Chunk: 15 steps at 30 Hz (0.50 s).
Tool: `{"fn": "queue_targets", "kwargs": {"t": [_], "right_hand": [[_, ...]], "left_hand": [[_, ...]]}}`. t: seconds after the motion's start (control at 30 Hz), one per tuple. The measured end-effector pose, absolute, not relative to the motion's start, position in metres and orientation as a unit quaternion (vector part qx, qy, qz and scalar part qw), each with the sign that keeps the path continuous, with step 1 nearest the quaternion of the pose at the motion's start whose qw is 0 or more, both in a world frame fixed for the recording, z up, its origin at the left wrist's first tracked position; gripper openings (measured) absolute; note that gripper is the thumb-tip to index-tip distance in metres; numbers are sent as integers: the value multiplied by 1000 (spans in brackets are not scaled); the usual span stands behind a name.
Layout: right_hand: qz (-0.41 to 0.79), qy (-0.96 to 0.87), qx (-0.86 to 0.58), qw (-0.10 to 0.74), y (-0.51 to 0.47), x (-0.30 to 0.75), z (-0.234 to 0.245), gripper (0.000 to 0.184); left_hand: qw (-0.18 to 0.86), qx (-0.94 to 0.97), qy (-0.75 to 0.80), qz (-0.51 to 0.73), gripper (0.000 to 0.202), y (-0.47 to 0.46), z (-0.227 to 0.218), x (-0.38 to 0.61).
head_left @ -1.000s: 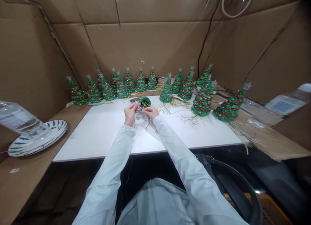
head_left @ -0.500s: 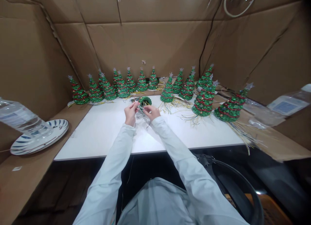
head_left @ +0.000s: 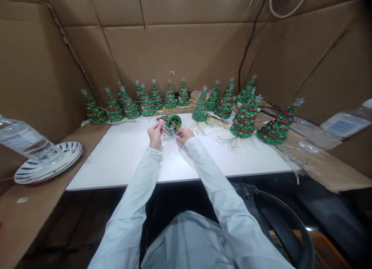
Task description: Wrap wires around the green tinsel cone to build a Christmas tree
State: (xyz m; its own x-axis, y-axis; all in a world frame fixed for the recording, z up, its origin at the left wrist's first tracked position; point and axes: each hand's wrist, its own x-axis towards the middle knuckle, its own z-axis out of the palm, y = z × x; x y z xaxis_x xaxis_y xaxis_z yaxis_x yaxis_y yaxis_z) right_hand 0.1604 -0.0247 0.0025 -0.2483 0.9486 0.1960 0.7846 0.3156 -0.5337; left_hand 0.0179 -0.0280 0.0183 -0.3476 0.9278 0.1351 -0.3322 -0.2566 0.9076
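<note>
A small green Christmas tree (head_left: 176, 118) lies on its side on the white board (head_left: 116, 160), its round open base turned toward me. Thin white and yellow wires (head_left: 171, 131) spill out of that base. My left hand (head_left: 156, 134), left of the base, is closed in a pinch on some of the wires. To the right and slightly lower, my right hand (head_left: 185, 135) pinches other strands between thumb and fingers. The exact strands in each hand are too fine to make out.
Several upright green trees with red garlands and stars line the back, such as this one (head_left: 200, 108). A leaning tree (head_left: 276, 127) trails wires at right. On the left, a water bottle (head_left: 29, 141) stands on a plate (head_left: 74, 147); another bottle (head_left: 338, 125) is at right. Cardboard walls surround the board.
My right hand has moved a little right and down, away from the left hand, and the wires between them are more spread. My left hand has barely shifted.
</note>
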Motion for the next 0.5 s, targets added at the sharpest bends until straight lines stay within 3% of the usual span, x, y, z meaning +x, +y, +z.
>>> {"fn": "queue_targets", "kwargs": {"t": [0.1, 0.23, 0.5], "right_hand": [[177, -766, -566, 247, -24, 164, 4, 18], [201, -721, -571, 338, -20, 168, 2, 12], [261, -580, -559, 532, -9, 166, -10, 31]], "left_hand": [[430, 364, 429, 706, 33, -28, 18, 18], [406, 402, 449, 687, 30, -26, 15, 20], [379, 462, 466, 653, 28, -23, 7, 22]]}}
